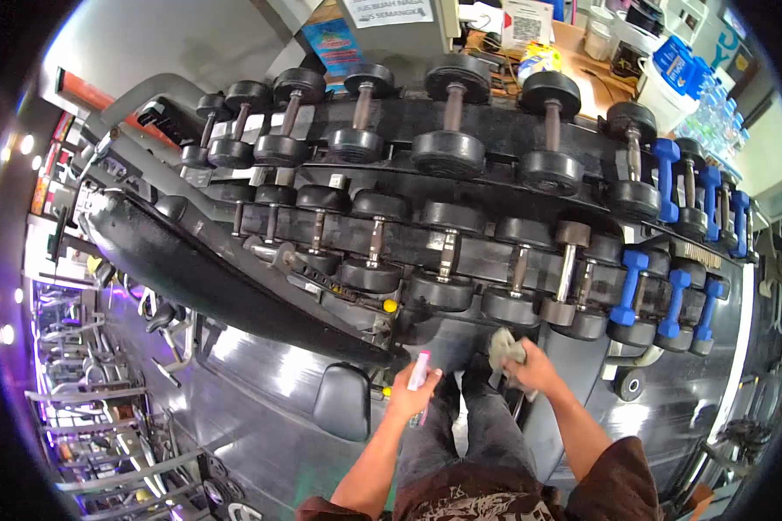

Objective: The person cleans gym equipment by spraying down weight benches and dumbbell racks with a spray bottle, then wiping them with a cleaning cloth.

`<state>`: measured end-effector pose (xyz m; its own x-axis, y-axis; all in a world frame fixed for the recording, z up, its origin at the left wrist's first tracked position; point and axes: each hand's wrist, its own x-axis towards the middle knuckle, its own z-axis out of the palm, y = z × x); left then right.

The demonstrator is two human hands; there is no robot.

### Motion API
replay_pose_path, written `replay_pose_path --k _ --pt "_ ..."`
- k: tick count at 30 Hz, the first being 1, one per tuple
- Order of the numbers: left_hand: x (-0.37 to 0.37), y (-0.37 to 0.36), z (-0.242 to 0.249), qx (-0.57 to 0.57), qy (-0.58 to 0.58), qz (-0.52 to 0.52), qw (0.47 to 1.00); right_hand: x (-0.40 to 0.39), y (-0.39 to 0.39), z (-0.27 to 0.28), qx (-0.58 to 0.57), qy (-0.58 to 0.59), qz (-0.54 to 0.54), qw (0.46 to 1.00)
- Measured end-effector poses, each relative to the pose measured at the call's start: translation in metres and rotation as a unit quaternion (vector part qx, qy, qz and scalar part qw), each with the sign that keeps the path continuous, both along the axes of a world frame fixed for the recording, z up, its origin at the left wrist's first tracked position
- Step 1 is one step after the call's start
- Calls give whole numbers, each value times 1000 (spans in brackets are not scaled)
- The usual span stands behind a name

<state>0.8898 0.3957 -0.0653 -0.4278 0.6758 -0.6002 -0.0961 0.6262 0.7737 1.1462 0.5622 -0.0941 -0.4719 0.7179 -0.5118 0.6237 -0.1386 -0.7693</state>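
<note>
My left hand is closed around a slim bottle with a pink top and a pale body, held upright in front of my legs. Whether its top is a spray head is too small to tell. A crumpled greyish cloth is gripped in my right hand, its loose part hanging out past the fingers. Just beyond both hands stands the dumbbell rack, with black round-headed dumbbells on two tiers. Nearest to the cloth is a black dumbbell on the lower tier.
A black padded bench slants across the left, with a small seat pad below it. Blue dumbbells sit at the rack's right end. Behind the rack, a wooden counter carries containers and water bottles. Gym machines fill the far left.
</note>
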Motion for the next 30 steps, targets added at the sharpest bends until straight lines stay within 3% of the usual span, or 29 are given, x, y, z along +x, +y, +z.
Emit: replay_pose_path --k 2,3,5,7,10,12,14,15,16,17,19,21,23,24,25,27,30 --pt "-1 1 19 7 -2 -7 1000 -47 30 5 102 -105 24 989" --pt "-1 -4 26 20 4 -4 1000 -80 43 43 104 -122 12 987" --pt "-9 -10 46 68 15 -1 998 -133 53 44 281 -66 78 954" --pt "-21 -20 73 75 61 -12 995 -194 51 44 342 -30 171 924" --pt "-38 -51 84 76 72 13 994 -271 42 0 454 -56 334 824" --pt "-50 -62 90 58 54 43 996 -294 36 -48 442 -184 468 743" --pt "-61 -59 110 48 15 76 996 -276 41 -73 403 -221 453 764" --pt "-66 -60 114 58 5 86 995 -243 49 -73 420 -156 445 776" --pt "-70 -59 116 73 -7 99 992 -212 54 -59 433 -174 427 774" --pt "-75 -57 116 73 1 87 994 -184 63 -35 385 -210 453 776" --pt "-86 -55 116 72 16 58 996 -124 72 -41 310 -275 435 800" --pt "-95 -49 120 99 44 40 993 -112 62 -39 303 -269 371 836" --pt "-100 -44 127 104 44 37 993 -125 61 -39 283 -236 277 887" --pt "-105 -37 134 100 33 41 994 -151 62 -7 348 -159 229 895" --pt "-108 -32 140 96 22 46 994 -180 66 13 300 -162 211 916" --pt "-113 -27 147 89 49 30 994 -231 66 29 326 -166 242 899" --pt "-114 -22 152 81 58 20 995 -291 54 -15 378 -141 279 872"
